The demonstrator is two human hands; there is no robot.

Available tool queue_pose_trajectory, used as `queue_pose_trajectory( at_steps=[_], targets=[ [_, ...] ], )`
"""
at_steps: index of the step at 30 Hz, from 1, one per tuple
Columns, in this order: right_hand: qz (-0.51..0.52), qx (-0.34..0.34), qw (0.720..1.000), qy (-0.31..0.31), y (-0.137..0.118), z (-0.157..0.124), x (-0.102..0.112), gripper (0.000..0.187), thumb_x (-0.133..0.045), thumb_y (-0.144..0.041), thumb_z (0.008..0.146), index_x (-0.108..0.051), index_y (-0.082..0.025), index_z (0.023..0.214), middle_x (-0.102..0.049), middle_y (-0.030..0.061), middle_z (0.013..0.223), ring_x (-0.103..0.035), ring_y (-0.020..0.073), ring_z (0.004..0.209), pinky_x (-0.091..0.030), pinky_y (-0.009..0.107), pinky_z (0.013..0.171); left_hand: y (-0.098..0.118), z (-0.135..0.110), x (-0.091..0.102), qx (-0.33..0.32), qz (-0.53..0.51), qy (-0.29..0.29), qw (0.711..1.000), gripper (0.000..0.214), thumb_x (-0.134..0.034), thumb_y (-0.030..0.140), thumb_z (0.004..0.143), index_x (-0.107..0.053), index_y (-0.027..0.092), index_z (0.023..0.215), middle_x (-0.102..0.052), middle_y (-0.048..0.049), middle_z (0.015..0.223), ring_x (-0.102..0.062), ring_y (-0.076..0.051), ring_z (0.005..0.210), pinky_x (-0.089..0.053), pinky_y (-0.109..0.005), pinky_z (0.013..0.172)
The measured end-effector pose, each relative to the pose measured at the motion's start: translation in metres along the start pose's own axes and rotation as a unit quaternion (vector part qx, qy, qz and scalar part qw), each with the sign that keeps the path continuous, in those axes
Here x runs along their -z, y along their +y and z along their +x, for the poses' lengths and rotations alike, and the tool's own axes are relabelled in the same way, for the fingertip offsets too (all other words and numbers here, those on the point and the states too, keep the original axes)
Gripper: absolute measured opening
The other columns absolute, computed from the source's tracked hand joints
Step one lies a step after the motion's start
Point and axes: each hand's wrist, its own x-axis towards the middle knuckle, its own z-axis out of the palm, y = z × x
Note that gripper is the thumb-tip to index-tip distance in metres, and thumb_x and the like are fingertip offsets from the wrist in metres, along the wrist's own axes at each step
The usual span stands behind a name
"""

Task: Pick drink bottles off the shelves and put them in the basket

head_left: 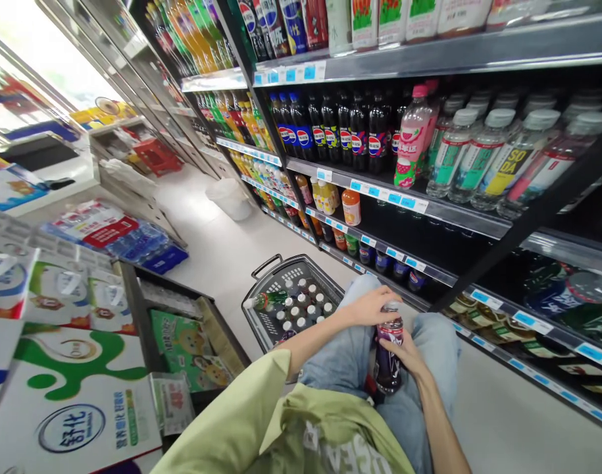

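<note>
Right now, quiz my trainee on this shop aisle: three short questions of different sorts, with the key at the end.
1. True or false: the left hand covers the top of the dark bottle.
2. The grey basket on the floor holds: A) capped bottles, B) cardboard boxes, C) nothing.
3. Fill in: the right hand wraps the bottle's ____ (cap or body).

Key: 1 true; 2 A; 3 body.
</note>
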Motion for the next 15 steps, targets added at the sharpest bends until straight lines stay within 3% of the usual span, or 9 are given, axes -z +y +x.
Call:
queue_pose_trajectory(
  at_steps=[4, 6, 9, 15],
  targets=[
    [-0.076, 0.014, 0.995, -0.060, 0.006, -0.001, -0.008, 0.052, -0.098, -0.033, 0.059, -0.074, -0.021, 0.103, -0.079, 0.0046, 0.100, -0.073, 0.0285, 0.095, -0.058, 0.046, 0.095, -0.010, -0.015, 0.007, 0.008, 0.019, -0.070, 0.997, 0.016, -0.079, 0.034, 0.081, -0.080, 0.023, 0.092, -0.073, -0.0074, 0.094, -0.069, -0.024, 0.090, -0.054, -0.033, 0.094],
    [-0.122, 0.026, 0.985, -0.116, 0.009, -0.001, -0.011, 0.056, -0.097, -0.027, 0.056, -0.072, -0.021, 0.106, -0.078, 0.0028, 0.101, -0.071, 0.0263, 0.093, -0.057, 0.042, 0.092, -0.014, -0.032, 0.005, 0.002, 0.020, -0.100, 0.995, 0.014, -0.081, 0.032, 0.076, -0.079, 0.023, 0.086, -0.071, -0.0064, 0.090, -0.068, -0.023, 0.084, -0.054, -0.032, 0.089],
    [-0.190, 0.046, 0.968, -0.160, 0.014, -0.001, -0.013, 0.053, -0.093, -0.021, 0.057, -0.069, -0.021, 0.105, -0.076, -0.0001, 0.096, -0.066, 0.0214, 0.083, -0.054, 0.034, 0.079, -0.017, -0.057, 0.002, 0.004, 0.030, -0.099, 0.995, 0.019, -0.080, 0.031, 0.078, -0.079, 0.023, 0.094, -0.072, -0.0082, 0.102, -0.069, -0.022, 0.086, -0.054, -0.031, 0.088],
    [-0.316, 0.062, 0.938, -0.127, 0.019, -0.004, -0.009, 0.047, -0.085, -0.021, 0.062, -0.067, -0.022, 0.105, -0.074, -0.0028, 0.086, -0.062, 0.0181, 0.073, -0.048, 0.028, 0.069, -0.009, -0.073, 0.004, -0.018, 0.094, -0.138, 0.986, 0.029, -0.080, 0.034, 0.083, -0.073, 0.023, 0.110, -0.070, -0.0078, 0.113, -0.070, -0.022, 0.092, -0.052, -0.029, 0.086]
  ],
)
